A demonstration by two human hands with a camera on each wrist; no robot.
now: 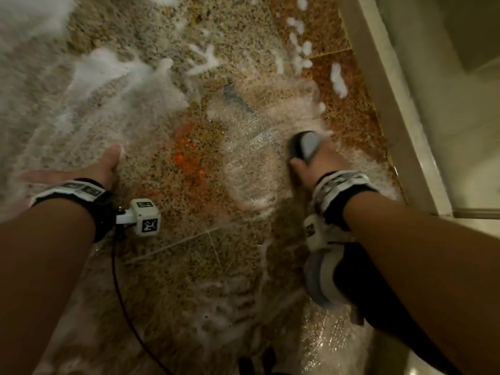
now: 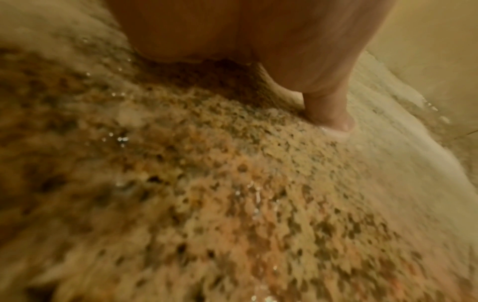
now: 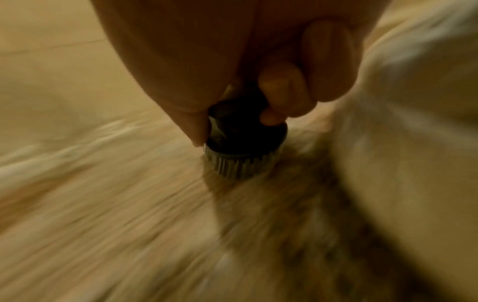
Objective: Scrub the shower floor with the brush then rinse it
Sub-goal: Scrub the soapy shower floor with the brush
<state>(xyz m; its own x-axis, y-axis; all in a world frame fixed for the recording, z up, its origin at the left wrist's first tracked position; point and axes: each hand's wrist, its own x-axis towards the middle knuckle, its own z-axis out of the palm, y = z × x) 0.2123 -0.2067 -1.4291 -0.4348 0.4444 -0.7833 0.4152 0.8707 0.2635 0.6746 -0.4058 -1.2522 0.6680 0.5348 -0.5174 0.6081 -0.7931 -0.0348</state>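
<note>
The speckled brown shower floor (image 1: 205, 261) is wet and streaked with white foam (image 1: 113, 69). My right hand (image 1: 316, 161) grips a dark brush with a grey top (image 1: 304, 144) and holds it down on the floor near the right edge. In the right wrist view the brush (image 3: 245, 143) shows a black body with pale bristles on the blurred floor, my fingers (image 3: 282, 96) curled over it. My left hand (image 1: 89, 169) lies flat on the wet floor at the left, fingers spread; its thumb (image 2: 328, 108) presses the tiles (image 2: 232, 183).
A pale raised threshold (image 1: 392, 104) runs along the right side, with lighter flooring beyond it. My shoe (image 1: 324, 280) stands on the floor under my right forearm. A thin dark cable (image 1: 119, 293) hangs from my left wrist. An orange glint (image 1: 186, 152) lies mid-floor.
</note>
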